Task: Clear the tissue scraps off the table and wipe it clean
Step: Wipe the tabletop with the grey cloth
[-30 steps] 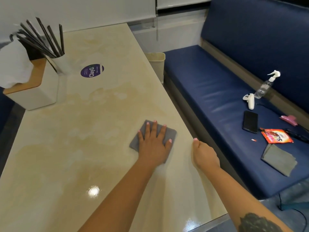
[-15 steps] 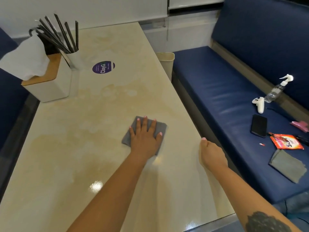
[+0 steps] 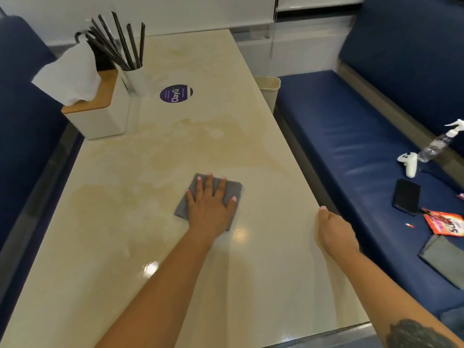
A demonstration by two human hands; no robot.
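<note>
A folded grey cloth (image 3: 232, 190) lies on the cream table (image 3: 130, 222), right of its middle. My left hand (image 3: 210, 204) presses flat on the cloth with its fingers spread and straight. My right hand (image 3: 335, 233) sits at the table's right edge, thumb on top. Its fingers curl down over the edge and are hidden. I see no tissue scraps on the tabletop.
A white tissue box (image 3: 100, 119) with a wooden lid and a cup of black straws (image 3: 134, 76) stand at the far left, beside a purple sticker (image 3: 175, 93). On the blue bench (image 3: 339, 136) lie a spray bottle, controller, phone (image 3: 406, 196), snack packet and a second grey cloth (image 3: 444, 259). A beige bin (image 3: 270, 90) stands beside the table.
My left hand has slid the cloth leftward, away from the right edge toward the table's middle. My right hand has stayed at the edge.
</note>
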